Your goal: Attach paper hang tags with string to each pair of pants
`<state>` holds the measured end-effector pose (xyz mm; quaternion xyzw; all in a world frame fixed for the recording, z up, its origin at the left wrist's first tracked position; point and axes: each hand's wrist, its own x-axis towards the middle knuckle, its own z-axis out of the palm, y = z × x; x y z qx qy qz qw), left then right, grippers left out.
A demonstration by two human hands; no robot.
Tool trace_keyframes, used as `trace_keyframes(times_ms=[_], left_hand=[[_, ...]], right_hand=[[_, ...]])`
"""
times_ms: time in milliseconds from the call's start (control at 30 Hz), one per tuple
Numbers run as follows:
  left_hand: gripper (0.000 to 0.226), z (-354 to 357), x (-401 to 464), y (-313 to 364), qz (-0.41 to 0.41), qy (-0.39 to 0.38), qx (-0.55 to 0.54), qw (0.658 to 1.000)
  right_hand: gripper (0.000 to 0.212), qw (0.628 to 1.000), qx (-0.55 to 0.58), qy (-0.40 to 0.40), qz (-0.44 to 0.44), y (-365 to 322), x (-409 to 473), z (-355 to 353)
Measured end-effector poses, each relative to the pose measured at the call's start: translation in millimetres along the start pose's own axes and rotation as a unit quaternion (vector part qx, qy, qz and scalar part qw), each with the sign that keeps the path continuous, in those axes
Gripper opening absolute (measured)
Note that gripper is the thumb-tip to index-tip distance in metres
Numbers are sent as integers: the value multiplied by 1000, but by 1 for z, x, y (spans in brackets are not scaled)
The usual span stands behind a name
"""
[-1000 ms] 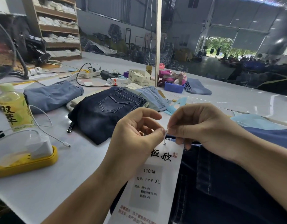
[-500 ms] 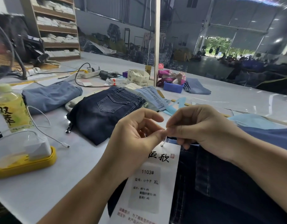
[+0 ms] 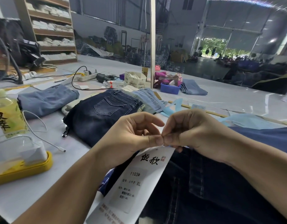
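A large warehouse hall is being seen beyond a long pale table (image 3: 220, 97), with a wooden shelf unit (image 3: 49, 29) standing at the far left. Close to the camera, a white paper tag (image 3: 139, 180) printed with black characters and "XL" is being held at its top edge, where the thumb and forefinger of the left hand (image 3: 128, 141) and those of the right hand (image 3: 194, 135) are being pressed together tip to tip. Both hands are being kept curled in a pinch at that spot; the string itself is too fine to be made out. The tag is hanging down over a pair of dark pants (image 3: 212, 183) lying under the right forearm. Another folded dark pair (image 3: 99, 113) is lying further back, with lighter blue pants (image 3: 45, 101) beside it. At the left edge, a green drink bottle (image 3: 6, 113) is standing near a yellow tray (image 3: 26, 168) and a white cable (image 3: 42, 136).
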<state>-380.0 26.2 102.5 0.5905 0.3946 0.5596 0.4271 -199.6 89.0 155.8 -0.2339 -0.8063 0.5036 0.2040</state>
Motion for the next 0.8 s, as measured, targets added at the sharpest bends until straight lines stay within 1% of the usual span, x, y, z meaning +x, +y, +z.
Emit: trace_keyframes(times_ms=[100,200,267,333,433,500,533,567,600,633,667,700,733,767,800], left_hand=[[28,-1,0,-2,-5,-4,8,1000],[25,2,0,-4,-20,4,55,998],[18,6,0,-4,-21,17,122,992],[11,11,-2,-3,-14,28,186,982],[9,23,-4,4,-13,50,282,958],[8,34,-6,13,17,77,350,933],[8,40,-7,18,42,72,383,920],[10,45,-9,24,66,55,415,906],[20,50,-12,30,76,27,453,888],[32,54,-15,33,76,-8,493,866],[42,59,-19,36,89,-32,538,837],[45,65,-24,37,124,-33,586,800],[44,70,-30,35,165,-23,623,764],[40,79,-35,35,206,-3,640,740],[34,88,-38,33,229,10,648,727]], right_hand=[[23,999,-32,5,18,0,1,1],[22,992,-112,31,40,1,2,1],[19,976,-207,60,37,2,-1,4],[13,951,-299,78,10,-1,-8,7],[11,916,-396,61,-16,-6,-25,5],[13,901,-432,46,-2,-10,-43,-4],[17,898,-438,42,15,-13,-55,-11],[20,896,-442,39,32,-17,-67,-18],[23,893,-447,38,39,-20,-81,-26],[26,889,-454,31,47,-21,-95,-35],[28,887,-460,28,43,-21,-110,-41],[31,886,-460,24,47,-22,-123,-46],[31,888,-457,26,43,-22,-135,-50],[30,893,-447,25,50,-21,-147,-53],[29,897,-436,27,60,-21,-157,-54]])
